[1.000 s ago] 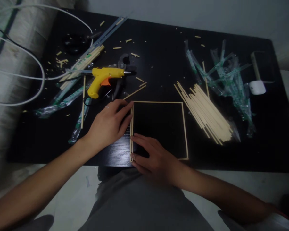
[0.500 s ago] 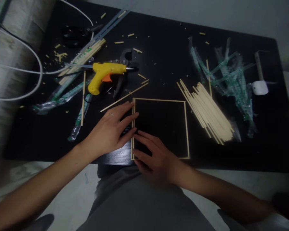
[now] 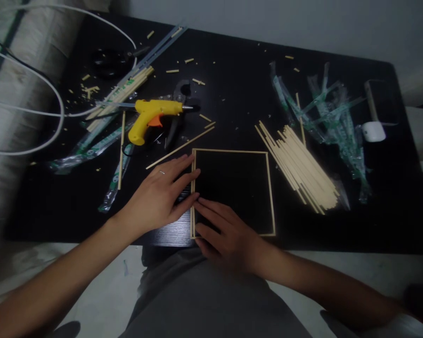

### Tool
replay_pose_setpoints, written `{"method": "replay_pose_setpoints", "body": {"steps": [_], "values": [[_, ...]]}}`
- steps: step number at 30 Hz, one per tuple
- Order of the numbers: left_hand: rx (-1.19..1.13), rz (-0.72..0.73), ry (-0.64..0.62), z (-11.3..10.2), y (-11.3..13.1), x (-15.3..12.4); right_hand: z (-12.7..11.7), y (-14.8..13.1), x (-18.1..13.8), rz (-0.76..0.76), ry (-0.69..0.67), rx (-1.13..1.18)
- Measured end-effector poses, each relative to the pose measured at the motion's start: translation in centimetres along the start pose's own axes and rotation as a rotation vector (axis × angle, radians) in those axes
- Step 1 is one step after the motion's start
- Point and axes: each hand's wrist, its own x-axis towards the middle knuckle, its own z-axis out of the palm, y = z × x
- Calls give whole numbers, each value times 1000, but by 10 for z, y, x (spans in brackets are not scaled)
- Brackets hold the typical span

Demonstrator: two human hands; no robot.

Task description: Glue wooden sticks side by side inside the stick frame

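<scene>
A rectangular frame of thin wooden sticks [image 3: 270,192] lies flat near the table's front edge. Two sticks run side by side along its left edge. My left hand [image 3: 162,192] comes from the left with fingers spread, its fingertips resting on that doubled edge at the upper and middle part. A thin ring shows on one finger. My right hand [image 3: 229,234] lies over the frame's lower left, fingers stretched out and apart, with fingertips against the same edge further down. It covers part of the frame's front stick.
A yellow hot glue gun [image 3: 155,112] lies beyond my left hand, beside dark pliers [image 3: 174,126]. A pile of wooden sticks [image 3: 299,169], plastic wrappers [image 3: 324,108], a white earbud case [image 3: 373,131] and a phone [image 3: 383,101] are on the right. Black scissors [image 3: 113,61] and white cables [image 3: 62,112] lie left.
The whole view has shifted slightly. Both hands stay at the frame's left edge; my right fingertips have moved a little along it, closer to the left hand's fingers.
</scene>
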Motion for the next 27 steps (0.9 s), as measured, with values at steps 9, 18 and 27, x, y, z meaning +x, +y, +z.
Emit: {"method": "replay_pose_setpoints", "body": {"steps": [9, 18, 27], "values": [[64, 11, -23, 1, 0, -1, -2, 0, 3, 2, 7, -19], [4, -48, 56, -32, -7, 10, -3, -1, 5, 22, 25, 39], [301, -778, 91, -86, -46, 67, -35, 24, 34, 49, -56, 148]]}}
